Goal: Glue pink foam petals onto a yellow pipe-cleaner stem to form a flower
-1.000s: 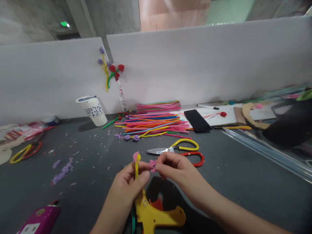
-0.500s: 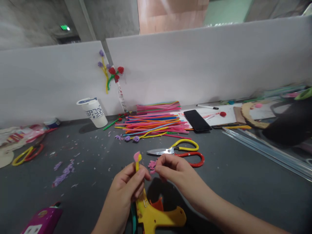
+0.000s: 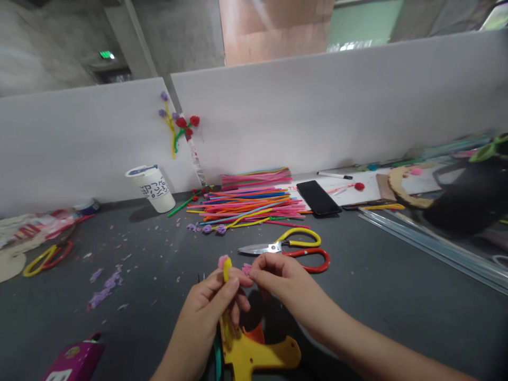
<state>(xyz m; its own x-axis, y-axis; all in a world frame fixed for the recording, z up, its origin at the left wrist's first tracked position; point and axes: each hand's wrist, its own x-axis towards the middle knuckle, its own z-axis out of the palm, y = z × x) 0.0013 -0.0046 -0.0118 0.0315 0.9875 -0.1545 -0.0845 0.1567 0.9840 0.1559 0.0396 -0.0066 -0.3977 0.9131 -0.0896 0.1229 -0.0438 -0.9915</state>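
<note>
Taking the space between the two hands as the centre of the dial, the left hand [image 3: 210, 307] sits toward nine o'clock, gripping a thin yellow fuzzy stem with a soft pink tip [image 3: 224, 264] between thumb and fingers; the stem stands nearly upright, its tip above the knuckles. The right hand [image 3: 278, 275], toward three, has thumb and forefinger brought together, but whether anything is pinched there I cannot tell. Small pink fuzzy pieces [image 3: 246, 269] lie just beside its fingertips, at twelve.

At six o'clock is a yellow plastic glue gun with an orange trigger [image 3: 262, 357], partly hidden by the left hand. At one o'clock, steel-bladed scissors with one yellow and one red handle [image 3: 273, 247] lie on the dark grey desk [image 3: 377, 296], blades pointing to nine. Farther out at twelve is a heap of multicoloured fuzzy sticks [image 3: 246, 203], with a flat black phone [image 3: 317, 198] at one o'clock. A white cup with dark blue markings [image 3: 154, 190] stands toward eleven. Purple fuzzy scraps [image 3: 106, 291] lie at nine, and a shiny magenta box [image 3: 75, 360] at eight.
</note>
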